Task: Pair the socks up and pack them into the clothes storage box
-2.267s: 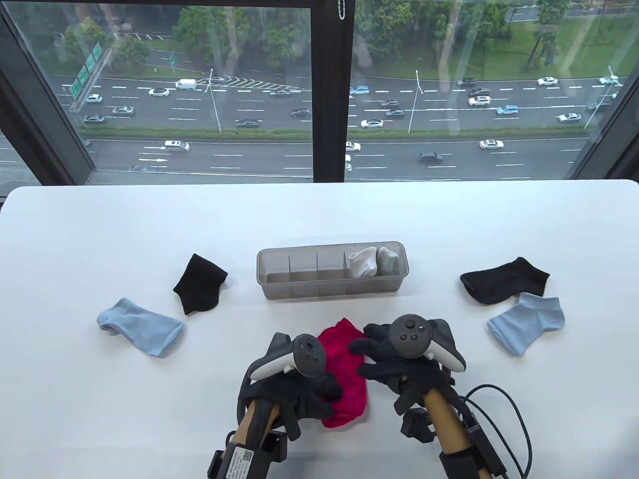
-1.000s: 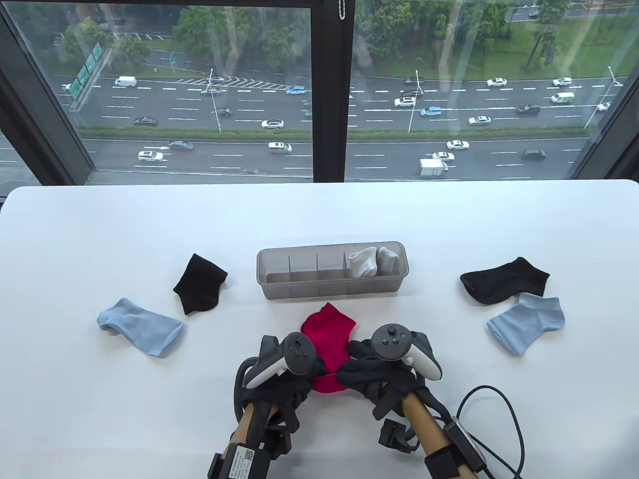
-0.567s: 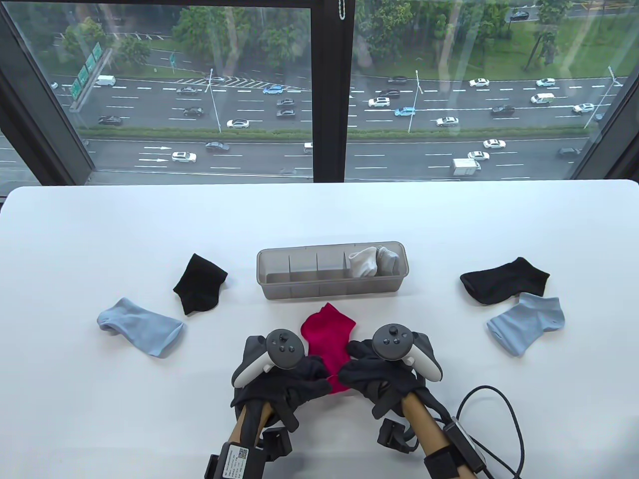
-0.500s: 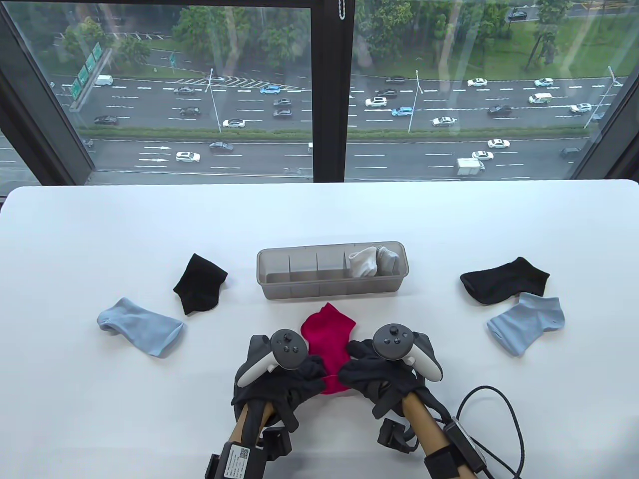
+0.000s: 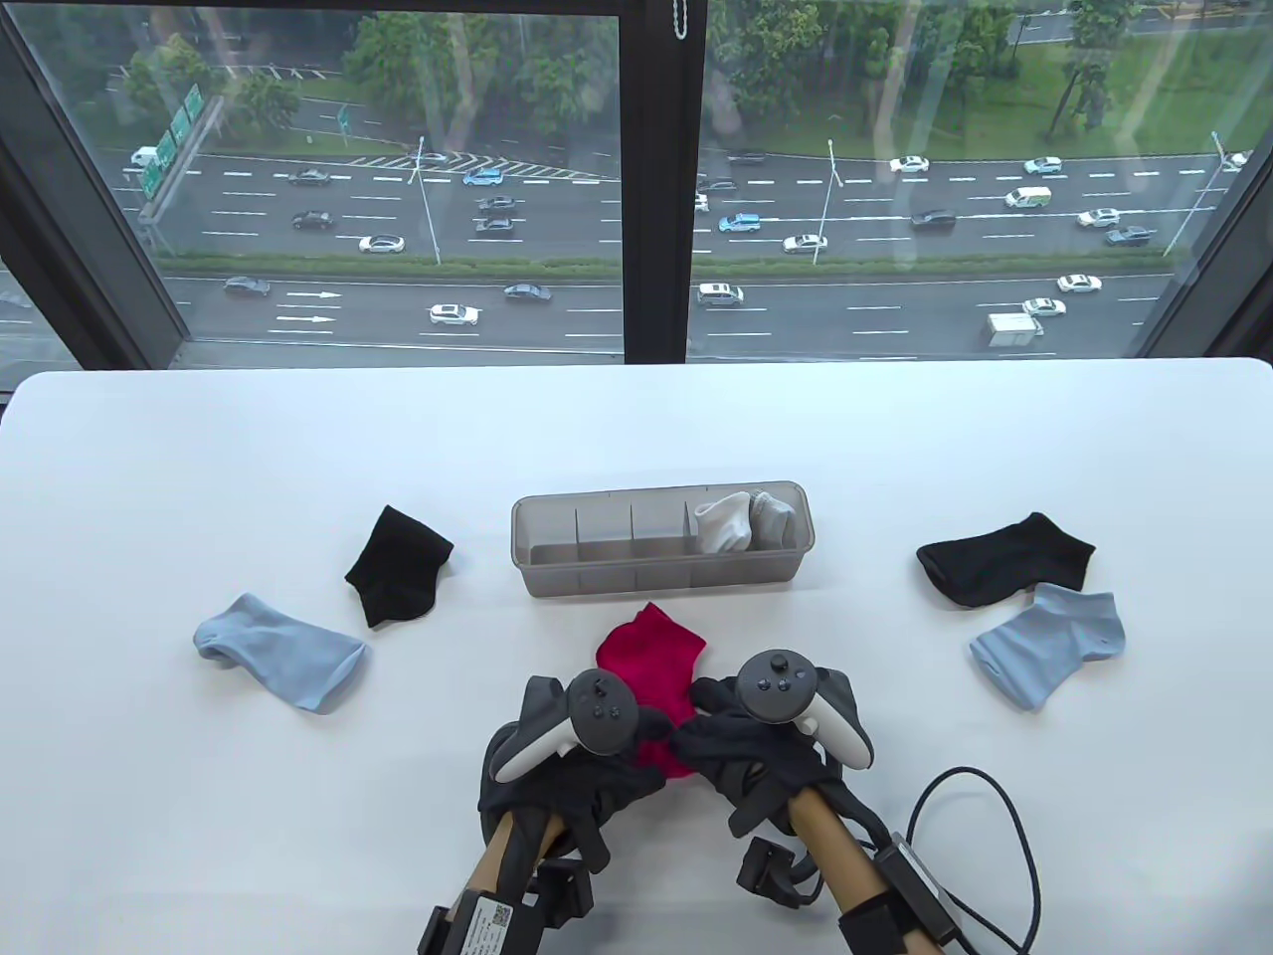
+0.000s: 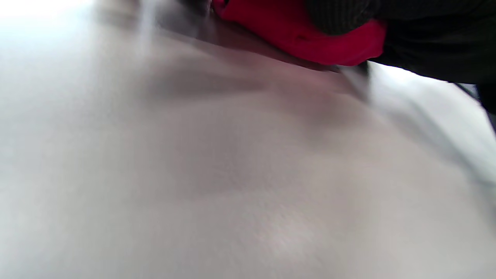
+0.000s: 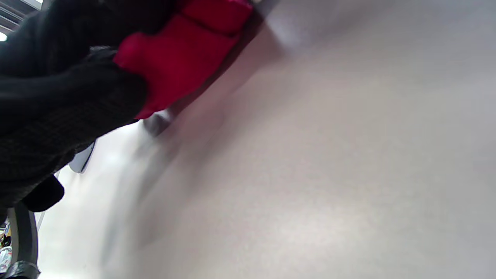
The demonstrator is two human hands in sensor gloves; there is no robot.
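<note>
Table view: both hands on the red socks, near edge, in front of the box.

Left hand [image 5: 572, 771] and right hand [image 5: 751, 751] each pinch the red socks [image 5: 651, 667]; box [image 5: 661, 577] lies just beyond. Risk: folded layers slipping apart if either pinch loosens while lifting.

storage box [image 5: 557, 577] sits just behind red sock [image 5: 651, 657]; bare table [image 5: 636, 438] beyond, socks well off to both sides.

Left hand [image 5: 572, 771] and right hand [image 5: 751, 751] low, side by side, knuckles up; gloved fingers of both curled, pinching red fabric sock [image 5: 651, 676].
</note>
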